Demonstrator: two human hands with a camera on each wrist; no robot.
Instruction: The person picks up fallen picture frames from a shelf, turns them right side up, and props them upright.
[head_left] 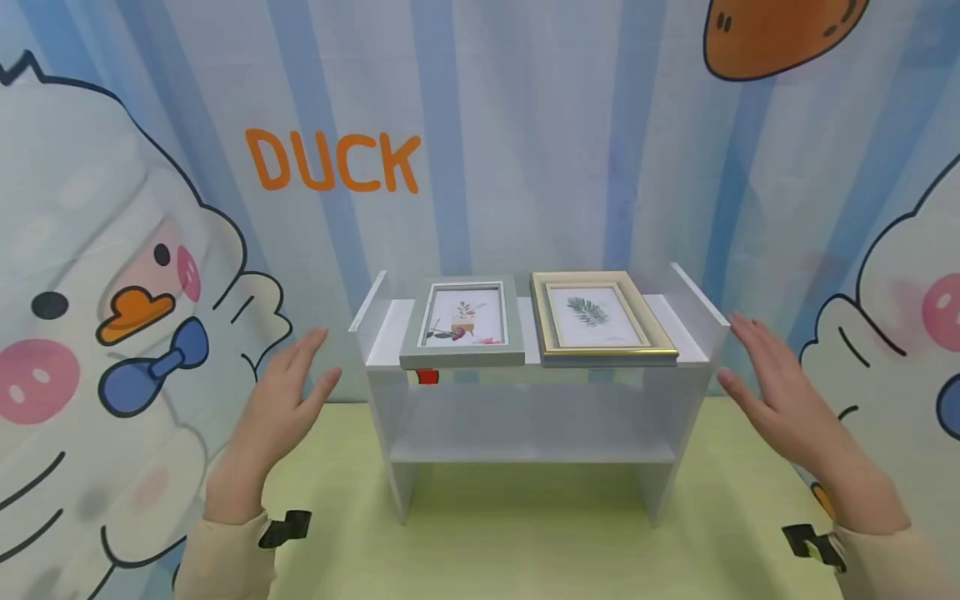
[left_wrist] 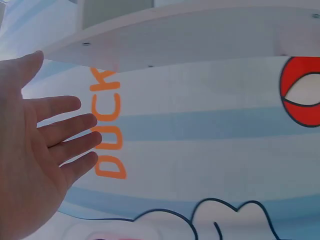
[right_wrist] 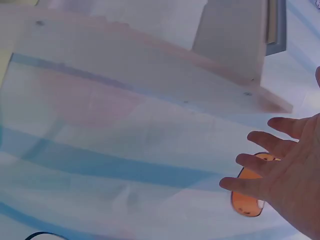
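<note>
A small white shelf unit (head_left: 532, 423) stands in the middle of the head view. On its top board lie two picture frames, face up. One is a grey-green picture frame (head_left: 513, 321) with a flower print, on the left. The other is a cream and gold picture frame (head_left: 654, 332) with a green leaf print, on the right. My left hand (head_left: 281, 408) is held off the shelf's left side, fingers extended and holding nothing. Near the upper right corner of the shelf, my right hand (head_left: 795, 400) is raised with spread fingers, also holding nothing; whether it touches the side panel is unclear.
Behind the shelf hangs a blue and white striped curtain (head_left: 525, 150) printed with ducks and orange letters. The shelf stands on a yellow-green surface (head_left: 525, 542). Upright side panels (head_left: 699, 308) rise above the top board at both ends.
</note>
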